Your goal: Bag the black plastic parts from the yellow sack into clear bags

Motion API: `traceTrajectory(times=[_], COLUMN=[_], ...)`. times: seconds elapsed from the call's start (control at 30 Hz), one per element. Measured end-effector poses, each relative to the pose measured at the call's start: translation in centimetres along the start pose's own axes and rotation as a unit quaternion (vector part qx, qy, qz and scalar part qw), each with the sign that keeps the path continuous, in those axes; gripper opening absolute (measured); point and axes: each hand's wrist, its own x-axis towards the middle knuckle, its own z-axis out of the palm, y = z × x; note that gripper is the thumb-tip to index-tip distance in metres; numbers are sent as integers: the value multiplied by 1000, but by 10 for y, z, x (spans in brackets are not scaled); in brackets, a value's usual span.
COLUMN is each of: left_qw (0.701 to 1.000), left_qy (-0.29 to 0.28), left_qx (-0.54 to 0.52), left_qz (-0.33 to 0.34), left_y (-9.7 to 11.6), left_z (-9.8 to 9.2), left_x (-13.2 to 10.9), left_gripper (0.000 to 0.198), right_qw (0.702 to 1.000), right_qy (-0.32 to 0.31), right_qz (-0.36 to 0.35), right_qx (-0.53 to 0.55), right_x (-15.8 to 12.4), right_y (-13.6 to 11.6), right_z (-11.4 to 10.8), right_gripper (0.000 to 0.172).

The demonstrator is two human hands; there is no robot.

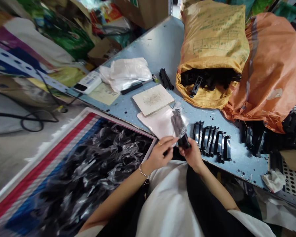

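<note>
Both my hands meet at the near edge of the blue table (160,46). They hold a black plastic part in a clear plastic bag (179,126). My left hand (160,153), with a ring and a bead bracelet, pinches the bag's lower end. My right hand (191,153) grips the black part at the bottom. A stack of clear bags (156,121) lies just beyond my hands. A row of several black parts (212,140) stands on the table to the right.
A yellow sack (212,42) full of black parts lies open at the back, an orange sack (271,65) beside it. A white tile (153,98), a hammer (136,86) and a crumpled white bag (125,72) lie behind. A striped sack (71,177) of bagged parts sits at my left.
</note>
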Motion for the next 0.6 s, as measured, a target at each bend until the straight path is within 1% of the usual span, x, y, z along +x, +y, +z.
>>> traceTrajectory(times=[0.07,0.1,0.13,0.17,0.2,0.27,0.37,0.4,0.47,0.5,0.53,0.57,0.6], left_qw=[992,986,981,980,982,992,999,998,998,997,996,995,994], left_qy=[91,118,131,129,116,68,-31,-49,-62,-68,-77,-88,-96], left_qx=[-15,-13,-6,3,11,14,-8,-9,7,19,31,40,46], left_qz=[-86,-119,-141,-150,-147,-108,-34,-25,-26,-27,-24,-18,-12], left_y=[-5,-8,-9,-9,-7,0,12,14,13,12,9,7,4], left_z=[0,1,3,6,8,12,11,9,7,8,9,11,14], left_x=[-1,-1,-1,0,1,4,10,11,12,12,11,9,7], left_gripper=[29,24,22,19,15,6,13,12,8,19,35,49,56], right_qw=[993,989,987,987,989,994,1000,999,989,979,966,951,933], right_qy=[-49,-66,-74,-72,-63,-29,16,24,35,39,35,21,-5], right_qz=[65,78,79,70,60,44,-5,-30,-82,-106,-125,-141,-155], right_qx=[81,105,118,123,120,94,7,-29,-117,-168,-222,-275,-324], right_x=[0,1,1,1,1,1,-2,-2,-3,-4,-4,-5,-6], right_y=[-7,-10,-11,-10,-8,-1,12,14,15,14,12,9,5], right_z=[2,2,3,4,5,7,6,5,2,1,1,1,3], right_gripper=[36,37,36,36,36,38,35,33,28,27,27,28,29])
